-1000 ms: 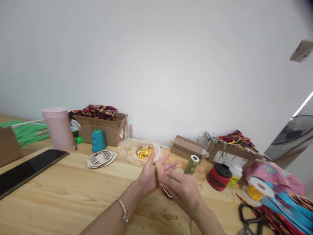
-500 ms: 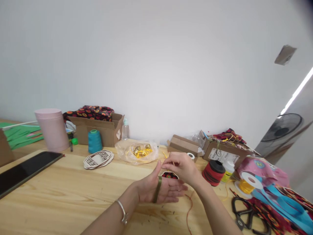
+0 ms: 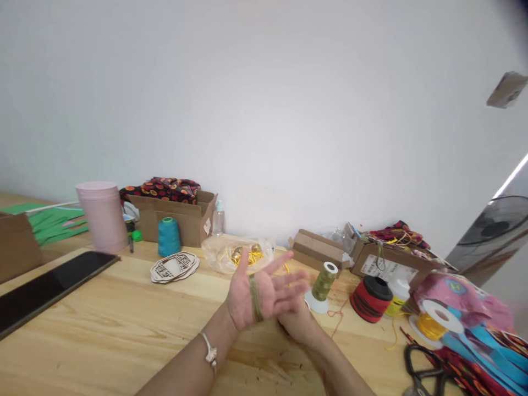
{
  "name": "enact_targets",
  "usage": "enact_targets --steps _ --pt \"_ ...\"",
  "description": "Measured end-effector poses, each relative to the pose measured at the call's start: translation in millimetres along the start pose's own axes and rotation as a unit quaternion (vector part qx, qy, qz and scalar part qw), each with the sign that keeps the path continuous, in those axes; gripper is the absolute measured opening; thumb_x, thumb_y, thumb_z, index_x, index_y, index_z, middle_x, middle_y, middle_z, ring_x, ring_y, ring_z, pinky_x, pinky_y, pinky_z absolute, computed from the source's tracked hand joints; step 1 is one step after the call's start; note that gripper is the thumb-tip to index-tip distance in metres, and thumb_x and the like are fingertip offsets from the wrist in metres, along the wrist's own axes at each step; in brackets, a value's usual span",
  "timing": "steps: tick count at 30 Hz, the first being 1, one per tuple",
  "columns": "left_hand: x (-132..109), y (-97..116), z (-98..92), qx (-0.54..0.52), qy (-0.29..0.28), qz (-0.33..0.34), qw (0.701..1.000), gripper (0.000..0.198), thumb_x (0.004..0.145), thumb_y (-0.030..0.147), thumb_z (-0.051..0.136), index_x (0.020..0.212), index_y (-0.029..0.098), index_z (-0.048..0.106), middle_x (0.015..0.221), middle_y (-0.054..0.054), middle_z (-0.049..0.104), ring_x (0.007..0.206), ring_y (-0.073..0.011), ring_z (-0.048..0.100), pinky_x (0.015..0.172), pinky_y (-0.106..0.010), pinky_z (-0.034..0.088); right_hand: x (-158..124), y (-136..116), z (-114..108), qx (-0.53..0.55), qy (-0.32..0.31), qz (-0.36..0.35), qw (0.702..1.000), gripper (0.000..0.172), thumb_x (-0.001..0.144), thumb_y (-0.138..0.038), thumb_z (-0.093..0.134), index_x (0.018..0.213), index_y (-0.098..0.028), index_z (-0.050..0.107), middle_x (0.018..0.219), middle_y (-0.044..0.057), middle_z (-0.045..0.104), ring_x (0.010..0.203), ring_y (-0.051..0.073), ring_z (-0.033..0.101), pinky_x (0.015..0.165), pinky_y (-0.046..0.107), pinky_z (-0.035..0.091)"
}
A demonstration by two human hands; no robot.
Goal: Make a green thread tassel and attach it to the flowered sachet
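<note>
My left hand (image 3: pixel 262 291) is held up over the wooden table (image 3: pixel 103 324), palm up, with the fingers spread. Olive green thread (image 3: pixel 255 298) is wound in a band round its palm. My right hand (image 3: pixel 299 325) sits low behind and under the left one. Its fingers are hidden, so what it holds cannot be seen. An olive thread spool (image 3: pixel 324 281) on a white base stands just right of my hands. A thin red cord (image 3: pixel 336 318) lies on the table by it.
A teal spool (image 3: pixel 168 236), wooden cut-outs (image 3: pixel 174 267), a pink cup (image 3: pixel 102 215), a dark tablet (image 3: pixel 45 289) and a bag of gold bells (image 3: pixel 241 254) lie left and behind. Cardboard boxes (image 3: pixel 181 217), a red spool (image 3: pixel 370 298), yellow ribbon (image 3: pixel 429 325) and scissors (image 3: pixel 423 368) crowd the right.
My left hand has turned palm up and lifted. My right hand has dropped from above the left hand to below and behind it. The olive spool is uncovered again.
</note>
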State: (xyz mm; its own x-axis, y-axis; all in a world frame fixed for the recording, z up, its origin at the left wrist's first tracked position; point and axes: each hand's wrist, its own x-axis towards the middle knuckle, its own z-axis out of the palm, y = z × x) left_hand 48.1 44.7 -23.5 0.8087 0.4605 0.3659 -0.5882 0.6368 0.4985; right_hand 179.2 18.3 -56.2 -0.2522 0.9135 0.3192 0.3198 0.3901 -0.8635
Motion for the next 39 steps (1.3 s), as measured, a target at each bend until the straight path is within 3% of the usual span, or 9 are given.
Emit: enact_targets --steps 3,6,10,17,23,27,30,34,39 --pt "3.1 12.4 -12.4 -0.043 0.062 0.143 0.987 0.082 0.068 0.071 0.028 0.132 0.020 0.026 0.132 -0.019 0.038 0.122 -0.0314 0.032 0.099 -0.048 0.017 -3.4 -5.0 2.7 -0.085 -0.047 -0.053 0.994 0.019 0.078 -0.024 0.049 0.067 -0.020 0.063 0.062 0.000 0.061 0.058 0.013 0.052 0.055 0.024 0.037" --pt "2.6 21.8 -22.0 -0.052 0.123 0.200 0.971 0.080 0.069 0.069 0.036 0.133 0.022 0.023 0.136 -0.019 0.030 0.121 -0.0311 0.034 0.097 -0.049 0.022 -5.6 -11.5 -1.8 -0.228 -0.081 -0.108 0.964 0.020 0.082 -0.019 0.044 0.076 -0.021 0.063 0.068 0.000 0.063 0.062 0.012 0.054 0.057 0.022 0.035" --pt "2.4 20.8 -26.9 -0.045 0.168 0.221 0.960 0.073 0.071 0.063 0.041 0.130 0.023 0.028 0.134 -0.019 0.034 0.117 -0.0293 0.040 0.094 -0.048 0.029 -8.9 -16.7 -8.5 -0.317 -0.074 -0.149 0.934 0.019 0.081 -0.016 0.043 0.080 -0.021 0.061 0.067 0.001 0.061 0.060 0.011 0.055 0.054 0.020 0.033" --pt "12.5 -0.1 -33.1 -0.042 0.240 0.242 0.939 0.066 0.073 0.058 0.044 0.126 0.020 0.037 0.129 -0.019 0.041 0.117 -0.0260 0.042 0.091 -0.038 0.036 -10.5 -25.5 -14.5 -0.362 -0.063 -0.196 0.909 0.017 0.077 -0.016 0.045 0.076 -0.021 0.061 0.061 -0.001 0.057 0.052 0.009 0.051 0.047 0.020 0.028" --pt "9.2 9.8 -37.2 -0.085 0.251 0.285 0.921 0.066 0.071 0.059 0.044 0.124 0.019 0.039 0.130 -0.018 0.041 0.115 -0.0298 0.043 0.089 -0.048 0.038 -11.9 -24.0 -16.3 -0.369 -0.058 -0.199 0.906 0.016 0.072 -0.013 0.047 0.066 -0.020 0.060 0.056 -0.002 0.055 0.048 0.008 0.050 0.045 0.020 0.026" --pt "4.2 19.3 -33.9 -0.092 0.238 0.282 0.925 0.068 0.070 0.065 0.039 0.123 0.022 0.040 0.131 -0.017 0.039 0.115 -0.0336 0.040 0.086 -0.061 0.032 -12.1 -22.8 -16.2 -0.373 -0.056 -0.199 0.905 0.017 0.071 -0.012 0.046 0.064 -0.019 0.060 0.054 -0.001 0.054 0.047 0.008 0.049 0.044 0.021 0.025" --pt "3.9 18.2 -30.5 -0.074 0.217 0.262 0.937 0.067 0.070 0.065 0.039 0.123 0.024 0.039 0.132 -0.016 0.037 0.116 -0.0330 0.039 0.087 -0.063 0.028 -11.2 -24.9 -17.0 -0.369 -0.048 -0.201 0.906 0.017 0.072 -0.013 0.045 0.066 -0.019 0.060 0.054 -0.001 0.054 0.047 0.009 0.049 0.045 0.020 0.026" --pt "7.9 7.6 -29.6 -0.030 0.205 0.209 0.956 0.064 0.074 0.062 0.036 0.127 0.025 0.034 0.132 -0.016 0.037 0.118 -0.0294 0.037 0.089 -0.058 0.028 -10.3 -26.7 -19.7 -0.363 -0.031 -0.209 0.908 0.017 0.075 -0.015 0.045 0.069 -0.019 0.061 0.055 -0.001 0.055 0.047 0.008 0.048 0.046 0.020 0.027" --pt "15.3 -11.1 -23.7 0.017 0.211 0.122 0.970 0.071 0.076 0.062 0.033 0.132 0.019 0.027 0.126 -0.018 0.045 0.116 -0.0247 0.042 0.096 -0.041 0.026 -8.5 -24.4 -26.6 -0.361 -0.005 -0.220 0.906 0.018 0.079 -0.018 0.045 0.076 -0.020 0.063 0.061 0.001 0.060 0.053 0.010 0.051 0.049 0.020 0.033"
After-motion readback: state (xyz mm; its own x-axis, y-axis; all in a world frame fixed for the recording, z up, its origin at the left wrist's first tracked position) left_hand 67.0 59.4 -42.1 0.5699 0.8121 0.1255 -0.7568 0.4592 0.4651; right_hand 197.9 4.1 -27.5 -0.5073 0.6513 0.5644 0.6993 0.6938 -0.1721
